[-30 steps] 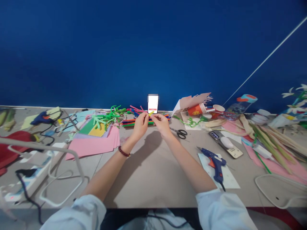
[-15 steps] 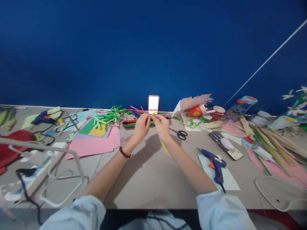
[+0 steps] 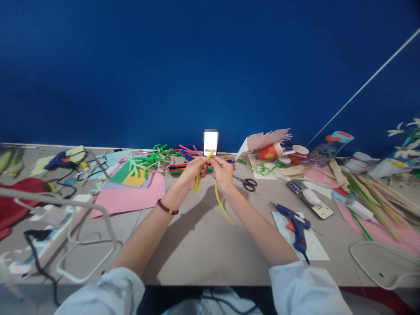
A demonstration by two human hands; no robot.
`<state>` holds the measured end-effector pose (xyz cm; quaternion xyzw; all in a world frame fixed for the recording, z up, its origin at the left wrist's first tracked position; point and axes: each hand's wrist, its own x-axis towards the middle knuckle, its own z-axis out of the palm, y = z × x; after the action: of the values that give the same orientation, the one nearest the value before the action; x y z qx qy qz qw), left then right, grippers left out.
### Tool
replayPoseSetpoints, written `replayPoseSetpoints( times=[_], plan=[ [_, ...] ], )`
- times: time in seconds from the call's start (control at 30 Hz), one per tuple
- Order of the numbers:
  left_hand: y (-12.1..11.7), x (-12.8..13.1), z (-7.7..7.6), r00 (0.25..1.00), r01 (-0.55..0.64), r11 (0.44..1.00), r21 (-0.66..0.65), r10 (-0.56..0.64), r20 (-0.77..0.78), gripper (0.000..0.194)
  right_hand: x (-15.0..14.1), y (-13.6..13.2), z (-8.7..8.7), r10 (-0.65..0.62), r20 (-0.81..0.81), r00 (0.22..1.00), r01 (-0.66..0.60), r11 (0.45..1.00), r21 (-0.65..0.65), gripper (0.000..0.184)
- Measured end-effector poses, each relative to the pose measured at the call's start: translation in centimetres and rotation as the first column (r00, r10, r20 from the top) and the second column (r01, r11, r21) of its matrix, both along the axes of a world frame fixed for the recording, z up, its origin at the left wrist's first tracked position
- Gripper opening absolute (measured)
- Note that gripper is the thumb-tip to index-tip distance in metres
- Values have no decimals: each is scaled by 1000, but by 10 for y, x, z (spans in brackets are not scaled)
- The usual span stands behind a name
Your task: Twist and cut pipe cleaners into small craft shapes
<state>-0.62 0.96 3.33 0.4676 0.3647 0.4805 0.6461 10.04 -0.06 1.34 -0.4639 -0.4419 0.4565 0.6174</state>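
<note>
Grey tabletop (image 3: pixel 210 253), clear jar (image 3: pixel 332 149) with blurred contents (image 3: pixel 319 158), left fingers (image 3: pixel 201 165) and right fingers (image 3: pixel 218 163) tight on yellow strands (image 3: pixel 197 184)

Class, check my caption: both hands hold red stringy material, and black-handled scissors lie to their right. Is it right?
The colour is wrong: the head view shows the left hand and right hand holding yellow stringy material, not red. The scissors do lie to their right.

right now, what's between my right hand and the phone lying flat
In the head view, the scissors lie between your right hand and that phone, with their black handles nearer the phone.
</note>
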Motion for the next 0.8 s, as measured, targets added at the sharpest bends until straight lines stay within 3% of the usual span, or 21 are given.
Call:
replayPoseSetpoints(
  times=[0.17,0.43,0.8],
  plan=[
    [1,-7,10,983,175,975,-134,-167,72,26,3,1,8,47,-200,979,-59,997,-53,42],
    [-2,-6,7,999,-31,998,64,32,-17,25,8,2,16,83,-261,962,-96,995,-34,31],
    [-1,-12,8,998,0,991,134,8,-56,28,21,2,24,259,-256,931,-282,958,-55,30]
  ],
)
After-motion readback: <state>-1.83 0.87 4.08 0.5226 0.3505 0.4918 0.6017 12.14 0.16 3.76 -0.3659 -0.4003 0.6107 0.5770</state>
